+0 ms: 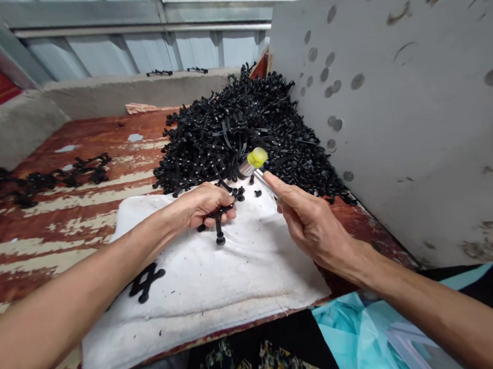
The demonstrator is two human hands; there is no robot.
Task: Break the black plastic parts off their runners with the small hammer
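My left hand [212,205] is closed on a black branched part [219,223] with round ends, held just over a white cloth [186,280]. Wrapped in my right hand [306,216] is the metal handle of a small mallet [251,165], whose visible face is yellow-green. The mallet head is raised in front of my left hand, by the near edge of a big heap of black parts [225,135]. A few small black pieces [241,193] lie on the cloth between my hands. Another black part [146,281] rests on the cloth near my left forearm.
More black parts [54,180] lie on the worn red-brown table [73,215] at left. A spotted grey panel [399,121] stands along the right side. Turquoise plastic bags [347,324] are at the lower right. A concrete ledge [94,98] runs along the back.
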